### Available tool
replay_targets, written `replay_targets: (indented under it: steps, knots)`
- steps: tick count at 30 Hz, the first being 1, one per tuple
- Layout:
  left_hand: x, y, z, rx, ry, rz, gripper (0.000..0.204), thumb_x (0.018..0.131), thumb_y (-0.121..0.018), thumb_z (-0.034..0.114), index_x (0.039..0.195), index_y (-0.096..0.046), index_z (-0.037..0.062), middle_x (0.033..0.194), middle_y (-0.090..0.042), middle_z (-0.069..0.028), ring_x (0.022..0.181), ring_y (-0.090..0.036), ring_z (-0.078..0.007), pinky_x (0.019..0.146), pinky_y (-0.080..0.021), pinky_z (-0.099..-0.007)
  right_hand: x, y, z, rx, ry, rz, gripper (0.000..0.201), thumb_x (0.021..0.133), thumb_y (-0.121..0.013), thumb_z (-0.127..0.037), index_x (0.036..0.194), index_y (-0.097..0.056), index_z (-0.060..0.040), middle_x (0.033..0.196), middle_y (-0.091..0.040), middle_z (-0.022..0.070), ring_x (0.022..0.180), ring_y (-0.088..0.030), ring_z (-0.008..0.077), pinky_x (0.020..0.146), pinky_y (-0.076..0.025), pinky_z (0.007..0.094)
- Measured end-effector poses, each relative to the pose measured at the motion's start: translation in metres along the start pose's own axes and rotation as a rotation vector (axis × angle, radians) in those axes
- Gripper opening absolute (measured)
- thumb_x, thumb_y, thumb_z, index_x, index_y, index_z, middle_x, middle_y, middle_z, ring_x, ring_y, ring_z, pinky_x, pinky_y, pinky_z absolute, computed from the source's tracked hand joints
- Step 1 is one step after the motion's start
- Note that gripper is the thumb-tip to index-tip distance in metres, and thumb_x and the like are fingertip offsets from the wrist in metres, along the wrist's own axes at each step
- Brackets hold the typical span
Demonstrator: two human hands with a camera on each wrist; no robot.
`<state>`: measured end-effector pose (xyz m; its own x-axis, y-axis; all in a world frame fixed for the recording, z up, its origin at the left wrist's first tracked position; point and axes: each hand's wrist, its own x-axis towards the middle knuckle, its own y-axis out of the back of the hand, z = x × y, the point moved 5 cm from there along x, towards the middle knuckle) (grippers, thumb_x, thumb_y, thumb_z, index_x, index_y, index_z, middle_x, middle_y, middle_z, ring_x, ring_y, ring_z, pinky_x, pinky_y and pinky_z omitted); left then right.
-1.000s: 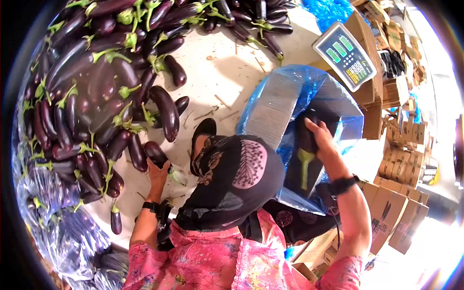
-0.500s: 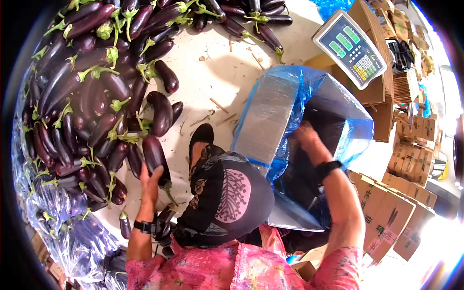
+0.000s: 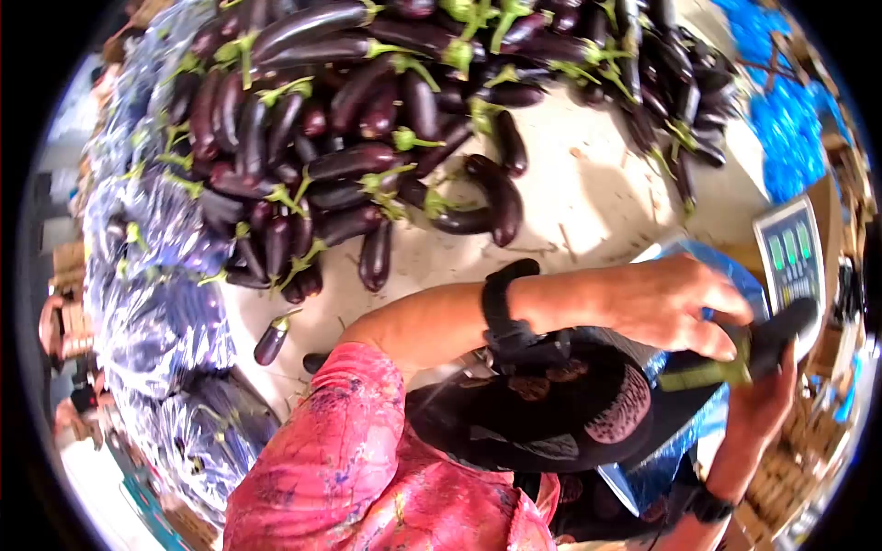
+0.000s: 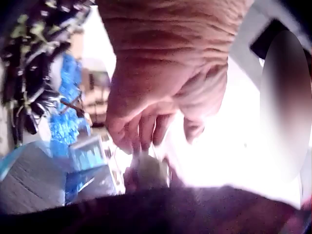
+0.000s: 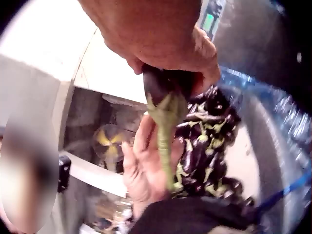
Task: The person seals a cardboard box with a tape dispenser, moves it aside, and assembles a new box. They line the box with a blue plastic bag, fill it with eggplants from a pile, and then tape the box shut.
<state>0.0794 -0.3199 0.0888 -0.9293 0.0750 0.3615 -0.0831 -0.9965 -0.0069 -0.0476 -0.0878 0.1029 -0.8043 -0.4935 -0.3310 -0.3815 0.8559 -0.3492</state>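
Floor (image 3: 597,156) part-hidden; eggplant (image 3: 788,326) blurred in right hand (image 3: 764,399).

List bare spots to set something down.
Main patch: pale floor between the eggplant pile and the blue liner, scattered with scraps. Smaller: around the lone eggplant, beside plastic bags. Crowded: the pile; beside the scale, with left hand and right hand.

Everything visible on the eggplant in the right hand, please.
The eggplant is dark purple, smooth-looking, with a green calyx and long, pale green stem attached. The right hand grips the body, hiding part. The left hand is at the stem end; contact is unclear. The scale display shows just behind.
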Motion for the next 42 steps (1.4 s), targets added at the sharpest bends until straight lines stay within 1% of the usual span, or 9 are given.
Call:
replay_targets:
  steps: [3, 10, 13, 16, 19, 23, 28, 35, 42]
  knots:
    - [-0.095, 0.046, -0.043, -0.205, 0.328, 0.330, 0.041, 0.096, -0.062, 0.014, 0.134, -0.054, -0.0005, 0.115, -0.069, -0.0149, 0.105, -0.067, -0.0196, 0.090, -0.055, -0.0314, -0.019, 0.045, -0.015, -0.051, -0.167, -0.026, 0.050, 0.097, -0.058, -0.032, 0.132, -0.051, 0.0027, 0.121, -0.063, 0.0169, 0.107, -0.064, 0.0281, 0.093, -0.053, 0.0439]
    - [-0.352, 0.177, -0.051, 1.251, 0.650, 1.020, 0.038, 0.076, -0.066, 0.003, 0.114, -0.063, 0.0046, 0.109, -0.062, -0.0157, 0.104, -0.057, -0.0364, 0.096, -0.046, -0.0436, -0.019, 0.078, 0.093, -0.503, -0.581, 0.218, 0.035, 0.090, -0.066, -0.023, 0.115, -0.059, -0.0002, 0.096, -0.068, 0.0111, 0.081, -0.068, 0.0234, 0.069, -0.057, 0.0365]
    - [-0.382, 0.230, -0.042, 1.506, 0.708, 0.900, 0.047, 0.076, -0.068, 0.004, 0.122, -0.060, 0.0062, 0.126, -0.057, -0.0145, 0.118, -0.051, -0.0363, 0.102, -0.042, -0.0452, 0.020, 0.155, 0.156, -0.493, -0.687, 0.245, 0.029, 0.089, -0.067, -0.023, 0.111, -0.063, -0.0061, 0.102, -0.068, 0.0125, 0.093, -0.066, 0.0284, 0.084, -0.053, 0.0416]
    - [-0.392, 0.274, -0.053, 1.381, 0.899, 0.838, 0.055, 0.076, -0.070, 0.008, 0.129, -0.057, 0.0082, 0.137, -0.051, -0.0131, 0.127, -0.046, -0.0360, 0.105, -0.040, -0.0474, 0.028, 0.165, 0.174, -1.253, 0.142, -0.295, 0.032, 0.087, -0.065, -0.011, 0.118, -0.060, -0.0057, 0.114, -0.061, 0.0193, 0.104, -0.060, 0.0368, 0.087, -0.051, 0.0463]
    - [-0.404, 0.291, -0.063, 1.399, 0.843, 0.854, 0.055, 0.074, -0.073, 0.015, 0.127, -0.057, 0.0085, 0.132, -0.052, -0.0139, 0.125, -0.046, -0.0357, 0.105, -0.040, -0.0469, 0.047, 0.226, 0.243, -1.026, -0.190, -0.161, 0.046, 0.089, -0.057, -0.007, 0.134, -0.052, -0.0058, 0.138, -0.050, 0.0204, 0.130, -0.046, 0.0387, 0.109, -0.038, 0.0473]
    - [-0.376, 0.241, -0.056, 1.408, 0.668, 0.726, 0.061, 0.068, -0.081, 0.017, 0.124, -0.056, 0.0097, 0.124, -0.051, -0.0125, 0.117, -0.050, -0.0354, 0.098, -0.044, -0.0436, 0.029, 0.231, 0.260, -2.339, -0.036, -0.843, 0.056, 0.093, -0.046, -0.003, 0.149, -0.038, -0.0031, 0.156, -0.034, 0.0168, 0.147, -0.025, 0.0342, 0.125, -0.013, 0.0429]
    - [-0.380, 0.222, -0.076, 1.692, 0.915, 0.619, 0.069, 0.063, -0.086, 0.020, 0.123, -0.054, 0.0116, 0.120, -0.052, -0.0106, 0.111, -0.053, -0.0351, 0.091, -0.047, -0.0455, 0.042, 0.252, 0.264, -2.504, -0.018, -0.876, 0.054, 0.094, -0.044, -0.001, 0.148, -0.039, -0.0042, 0.154, -0.037, 0.0191, 0.143, -0.033, 0.0331, 0.122, -0.023, 0.0421]
    - [-0.342, 0.228, -0.006, 0.645, 0.700, 1.053, 0.048, 0.080, -0.076, 0.013, 0.121, -0.053, 0.0044, 0.113, -0.063, -0.0107, 0.109, -0.063, -0.0268, 0.092, -0.053, -0.0407, 0.058, 0.193, 0.214, -1.767, -0.269, -0.445, 0.015, 0.085, -0.059, -0.012, 0.092, -0.066, 0.0004, 0.090, -0.070, 0.0150, 0.083, -0.068, 0.0308, 0.071, -0.055, 0.0402]
    - [-0.265, 0.180, 0.006, -0.312, 0.290, 0.989, 0.058, 0.080, -0.072, 0.011, 0.131, -0.044, 0.0058, 0.121, -0.059, -0.0102, 0.111, -0.061, -0.0242, 0.098, -0.050, -0.0452, 0.031, 0.097, 0.112, -1.493, -0.362, -0.239, 0.024, 0.096, -0.057, -0.019, 0.084, -0.064, 0.0005, 0.064, -0.064, 0.0071, 0.050, -0.061, 0.0142, 0.044, -0.047, 0.0268]
